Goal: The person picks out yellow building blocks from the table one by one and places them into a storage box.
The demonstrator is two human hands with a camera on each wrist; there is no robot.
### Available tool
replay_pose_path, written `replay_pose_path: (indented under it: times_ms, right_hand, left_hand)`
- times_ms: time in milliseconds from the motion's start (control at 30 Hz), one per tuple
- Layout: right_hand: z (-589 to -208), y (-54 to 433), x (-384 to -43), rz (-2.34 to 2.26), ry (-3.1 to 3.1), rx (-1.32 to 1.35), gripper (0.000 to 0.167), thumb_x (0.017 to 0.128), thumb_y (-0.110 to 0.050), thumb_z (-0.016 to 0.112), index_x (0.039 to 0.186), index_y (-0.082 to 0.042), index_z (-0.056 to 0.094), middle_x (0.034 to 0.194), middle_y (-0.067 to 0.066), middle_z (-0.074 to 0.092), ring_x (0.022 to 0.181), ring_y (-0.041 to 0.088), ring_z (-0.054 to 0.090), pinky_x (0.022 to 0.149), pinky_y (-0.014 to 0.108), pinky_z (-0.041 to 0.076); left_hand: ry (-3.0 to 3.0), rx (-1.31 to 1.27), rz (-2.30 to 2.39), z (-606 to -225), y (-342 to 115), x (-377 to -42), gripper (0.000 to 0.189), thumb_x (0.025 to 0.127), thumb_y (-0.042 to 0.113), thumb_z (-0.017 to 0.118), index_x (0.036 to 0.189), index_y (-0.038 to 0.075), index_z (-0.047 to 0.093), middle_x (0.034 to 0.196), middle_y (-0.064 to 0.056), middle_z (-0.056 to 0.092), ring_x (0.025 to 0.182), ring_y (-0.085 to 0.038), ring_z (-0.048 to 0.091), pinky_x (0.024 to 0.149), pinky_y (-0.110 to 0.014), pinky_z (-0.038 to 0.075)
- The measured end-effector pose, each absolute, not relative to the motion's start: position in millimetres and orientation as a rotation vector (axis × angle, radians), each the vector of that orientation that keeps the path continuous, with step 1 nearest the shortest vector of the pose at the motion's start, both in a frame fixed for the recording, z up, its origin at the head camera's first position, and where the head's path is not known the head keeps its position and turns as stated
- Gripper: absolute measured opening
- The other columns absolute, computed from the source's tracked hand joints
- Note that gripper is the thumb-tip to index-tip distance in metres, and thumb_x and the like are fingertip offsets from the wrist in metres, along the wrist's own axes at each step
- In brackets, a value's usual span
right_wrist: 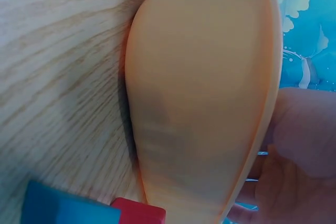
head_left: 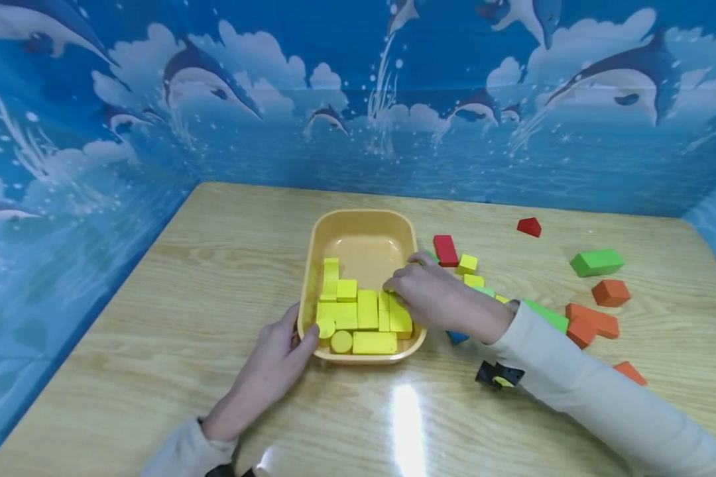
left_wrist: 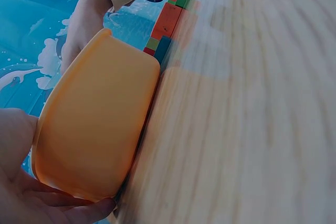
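Observation:
A tan plastic tray (head_left: 364,222) rests on the table with several yellow blocks (head_left: 366,310) in its near half: oblongs, a cube and round pieces. My left hand (head_left: 280,354) grips the tray's near left side, thumb over the rim and fingers along the outside wall, as the left wrist view also shows. Over the right rim reaches my right hand (head_left: 426,288), fingers bent down to a narrow yellow block (head_left: 384,311) at the right of the group. I cannot tell whether it pinches a block; its fingertips are hidden behind the tray wall in the right wrist view.
Right of the tray lie loose blocks: a red block (head_left: 445,250), a yellow cube (head_left: 467,264), a green block (head_left: 596,262), orange blocks (head_left: 611,293) and a blue block (head_left: 457,337), partly under the right forearm. A dolphin-print curtain (head_left: 346,146) stands behind the wooden table (head_left: 215,265).

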State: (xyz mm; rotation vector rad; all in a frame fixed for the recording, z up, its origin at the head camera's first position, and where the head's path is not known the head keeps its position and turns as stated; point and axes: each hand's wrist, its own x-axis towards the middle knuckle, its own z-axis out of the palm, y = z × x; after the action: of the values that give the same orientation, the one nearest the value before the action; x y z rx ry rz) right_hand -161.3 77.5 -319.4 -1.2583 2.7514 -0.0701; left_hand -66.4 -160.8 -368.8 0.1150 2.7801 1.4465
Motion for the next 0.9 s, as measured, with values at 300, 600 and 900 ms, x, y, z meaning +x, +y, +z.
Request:
replay_pose_path:
  times_ms: [300, 600, 900]
  right_hand:
    - [-319, 84, -163, -0.267, 2.793, -1.311, 0.028, 0.091, 0.001, 0.059, 0.119, -0.002, 0.066, 0.109, 0.011, 0.068, 0.101, 0.025, 0.062, 0.1, 0.045, 0.04]
    - [-300, 157, -200, -0.51, 2.973, -0.97, 0.038, 0.086, 0.013, 0.055, 0.121, 0.001, 0.063, 0.118, 0.019, 0.063, 0.106, 0.035, 0.058, 0.085, 0.048, 0.052]
    - [-338, 209, -207, -0.466, 2.77, -0.945, 0.042, 0.09, 0.004, 0.061, 0.131, -0.005, 0.058, 0.112, 0.012, 0.064, 0.097, 0.027, 0.062, 0.08, 0.042, 0.054]
  left_hand:
    - [2.761, 0.078, 1.433, -369, -159, -66, 0.045, 0.095, 0.012, 0.054, 0.139, 0.0, 0.047, 0.074, -0.005, 0.061, 0.054, -0.012, 0.048, 0.043, -0.026, 0.041]
    - [2.774, 0.102, 1.418, -368, -159, -67, 0.045, 0.096, 0.012, 0.054, 0.138, 0.001, 0.047, 0.066, -0.003, 0.053, 0.051, -0.01, 0.043, 0.042, -0.025, 0.039]
    - [2.786, 0.093, 1.419, -367, -159, -66, 0.042, 0.095, 0.012, 0.054, 0.135, 0.002, 0.05, 0.063, -0.001, 0.05, 0.05, -0.009, 0.042, 0.042, -0.024, 0.037]
